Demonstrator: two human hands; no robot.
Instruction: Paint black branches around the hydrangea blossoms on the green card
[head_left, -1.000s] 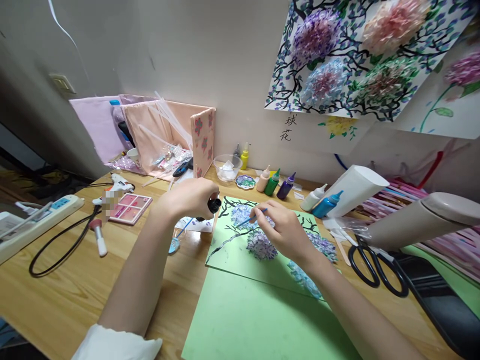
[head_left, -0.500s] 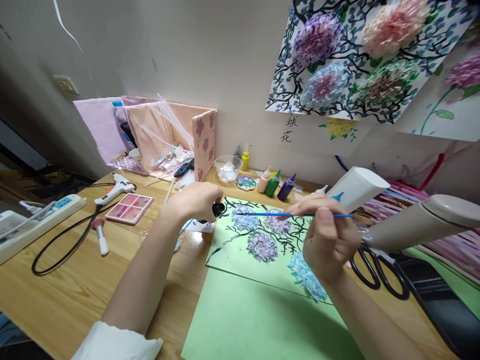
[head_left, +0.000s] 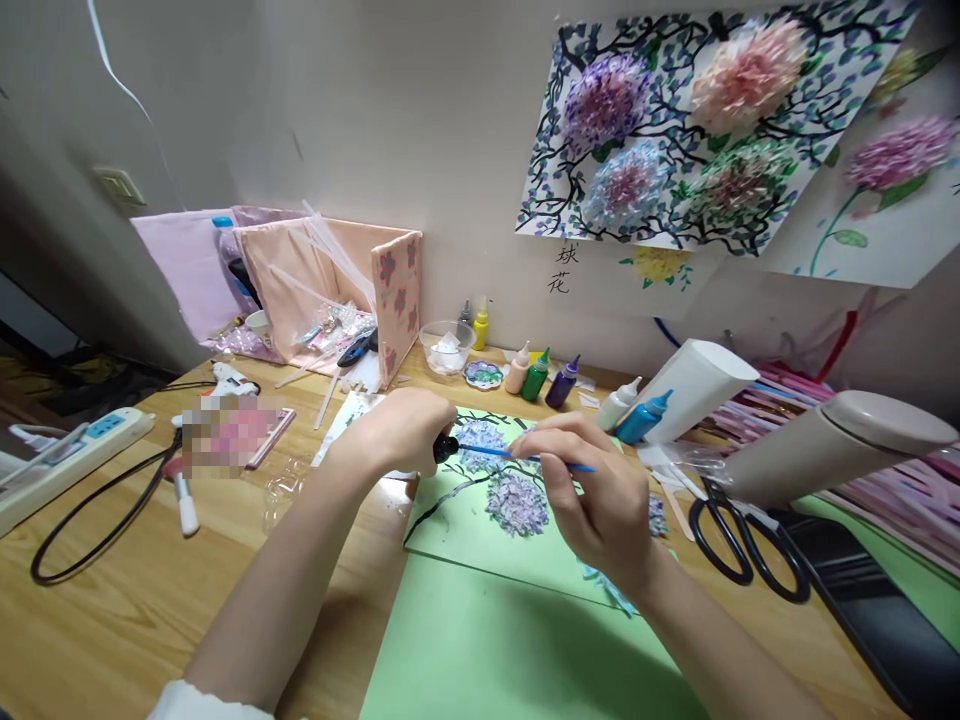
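Observation:
My left hand is closed round a small black bottle, its mouth turned to the right. In my right hand is a thin blue paintbrush, held in a pinch, its tip at the bottle's mouth. Below both hands lies a green sheet with black painted branches and raised blue and purple flowers, one of them a purple flower. My right hand partly hides a turquoise flower at the sheet's lower edge. A plain green sheet lies nearer to me.
Paint bottles and a clear bowl stand at the back. Scissors, a phone and a grey tumbler are on the right. A glue gun, a power strip and a pink box are on the left.
My right hand has moved left and down, bringing the brush tip to the black bottle's mouth. White and blue paint bottles behind it now show more. The view has shifted slightly.

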